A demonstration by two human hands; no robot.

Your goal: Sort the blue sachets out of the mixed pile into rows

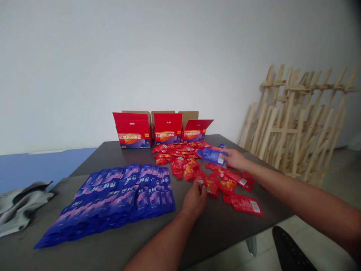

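My right hand [234, 159] reaches over the table's right side and grips a blue sachet [211, 156] by its right end, above the scattered red sachets [189, 171]. My left hand [194, 199] rests low at the near edge of those red sachets. Its fingers are curled in, with the tips against or beside one red sachet, and whatever they may pinch is hidden. Left of that hand lie blue sachets [124, 195] in overlapping rows, printed with pale lettering.
Three open red boxes [134, 131] stand along the back of the dark table [197, 241]. A grey cloth [22, 207] lies at the left edge. Wooden frames [293, 124] lean against the wall at right. A black chair part [290, 248] shows below the table.
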